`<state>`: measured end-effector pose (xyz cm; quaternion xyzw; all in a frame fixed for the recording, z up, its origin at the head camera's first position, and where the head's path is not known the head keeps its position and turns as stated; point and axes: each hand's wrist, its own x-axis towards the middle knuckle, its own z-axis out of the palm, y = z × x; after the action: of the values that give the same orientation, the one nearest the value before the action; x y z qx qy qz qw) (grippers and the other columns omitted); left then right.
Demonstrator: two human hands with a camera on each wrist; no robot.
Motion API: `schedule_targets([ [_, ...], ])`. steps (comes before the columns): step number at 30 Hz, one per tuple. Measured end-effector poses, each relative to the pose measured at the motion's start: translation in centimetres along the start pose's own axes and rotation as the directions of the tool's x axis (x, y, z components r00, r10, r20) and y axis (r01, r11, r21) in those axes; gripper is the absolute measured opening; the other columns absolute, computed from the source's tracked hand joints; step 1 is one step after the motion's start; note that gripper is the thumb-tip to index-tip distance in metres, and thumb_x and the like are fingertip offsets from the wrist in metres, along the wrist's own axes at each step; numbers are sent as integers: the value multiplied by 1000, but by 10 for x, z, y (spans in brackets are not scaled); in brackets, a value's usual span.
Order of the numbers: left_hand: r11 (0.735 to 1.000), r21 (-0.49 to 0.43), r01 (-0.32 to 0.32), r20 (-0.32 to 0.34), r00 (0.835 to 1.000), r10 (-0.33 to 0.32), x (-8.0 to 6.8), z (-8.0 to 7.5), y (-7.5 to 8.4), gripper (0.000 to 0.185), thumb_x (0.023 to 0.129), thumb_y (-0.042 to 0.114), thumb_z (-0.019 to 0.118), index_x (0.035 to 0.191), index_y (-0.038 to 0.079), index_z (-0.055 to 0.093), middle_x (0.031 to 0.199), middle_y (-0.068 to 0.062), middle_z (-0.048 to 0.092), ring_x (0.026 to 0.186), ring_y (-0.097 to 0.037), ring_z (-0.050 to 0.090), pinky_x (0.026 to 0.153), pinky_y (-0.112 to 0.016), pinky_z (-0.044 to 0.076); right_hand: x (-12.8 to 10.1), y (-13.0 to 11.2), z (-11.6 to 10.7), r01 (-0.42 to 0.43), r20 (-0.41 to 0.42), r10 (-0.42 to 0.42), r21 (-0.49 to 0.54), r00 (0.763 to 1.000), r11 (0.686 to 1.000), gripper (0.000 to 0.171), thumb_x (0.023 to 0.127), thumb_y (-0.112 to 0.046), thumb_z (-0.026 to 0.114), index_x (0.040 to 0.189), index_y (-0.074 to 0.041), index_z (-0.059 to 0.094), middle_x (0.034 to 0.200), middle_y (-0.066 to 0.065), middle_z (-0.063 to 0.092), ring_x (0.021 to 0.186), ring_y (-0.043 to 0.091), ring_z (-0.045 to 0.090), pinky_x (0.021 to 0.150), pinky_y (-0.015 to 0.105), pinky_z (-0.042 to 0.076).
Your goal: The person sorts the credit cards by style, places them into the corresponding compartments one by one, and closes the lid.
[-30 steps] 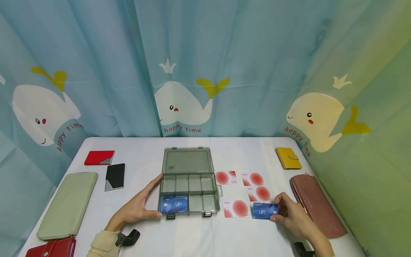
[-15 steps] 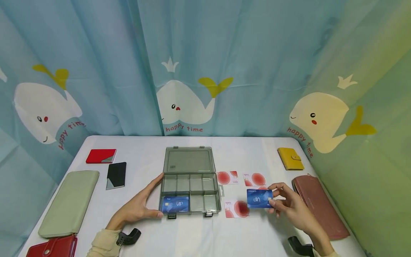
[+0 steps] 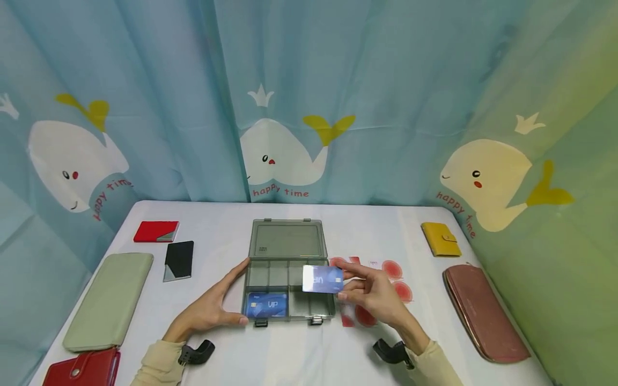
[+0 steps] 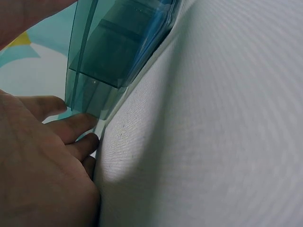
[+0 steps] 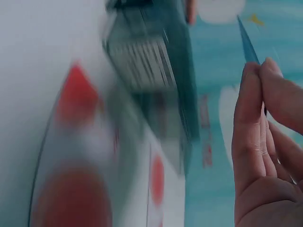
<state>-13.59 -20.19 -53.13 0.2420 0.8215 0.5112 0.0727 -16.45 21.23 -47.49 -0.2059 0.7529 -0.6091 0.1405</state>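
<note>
My right hand (image 3: 372,292) pinches a blue VIP card (image 3: 322,279) by its right end, between thumb and fingers. The card hangs above the right part of an open, clear grey compartment box (image 3: 288,238). In the right wrist view the card (image 5: 247,42) appears edge-on at the fingertips. Another blue VIP card (image 3: 266,305) lies in the box's front left compartment. My left hand (image 3: 207,308) rests against the box's left side, thumb and fingers spread; the left wrist view shows its fingers (image 4: 73,127) touching the clear wall.
White cards with red circles (image 3: 403,291) lie right of the box, partly behind my right hand. A yellow wallet (image 3: 440,239) and a brown-pink wallet (image 3: 485,313) lie at right. At left are red (image 3: 155,231) and black (image 3: 179,260) card cases, plus green (image 3: 108,303) and red (image 3: 82,369) wallets.
My right hand has lifted the blue VIP card off the table and carried it left, from beside the white cards to above the box. The left hand stays at the box's side.
</note>
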Motion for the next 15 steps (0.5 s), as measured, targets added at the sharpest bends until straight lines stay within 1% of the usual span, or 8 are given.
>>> schedule_targets([
  [4,1000,11,14,4,1000,-14,2,2,0,126,76,27,95,172,11,14,178,-14,20,160,-47,22,127,-59,22,18,0,33,26,49,-24,-54,999,998,64,87,2,83,146,7,59,113,24,66,89,9,70,79,20,61],
  [7,1000,4,22,3,1000,-22,4,2,0,127,75,27,95,172,12,14,178,-14,20,160,-48,22,123,-71,21,27,1,54,45,85,-34,-126,996,991,61,88,-4,85,144,4,62,107,17,69,87,7,66,78,21,59],
  [9,1000,-4,20,5,1000,-20,4,1,1,127,75,27,95,172,11,14,178,-15,19,159,-49,21,121,-75,20,31,0,64,63,102,-44,-190,994,980,59,88,-7,86,142,2,64,104,12,71,85,7,65,74,22,58],
  [12,1000,-15,23,8,1000,-23,3,0,1,128,75,27,95,172,13,13,178,-15,18,160,-48,20,121,-76,19,36,-2,73,87,126,-56,-255,990,963,57,87,-12,88,139,0,67,100,6,72,82,6,64,71,22,57],
  [15,999,-27,29,8,1000,-28,2,-1,0,128,75,26,95,172,12,12,178,-15,17,160,-50,20,121,-77,20,39,-5,80,109,158,-67,-278,985,954,55,86,-14,89,136,-2,70,97,7,72,79,5,62,68,22,55],
])
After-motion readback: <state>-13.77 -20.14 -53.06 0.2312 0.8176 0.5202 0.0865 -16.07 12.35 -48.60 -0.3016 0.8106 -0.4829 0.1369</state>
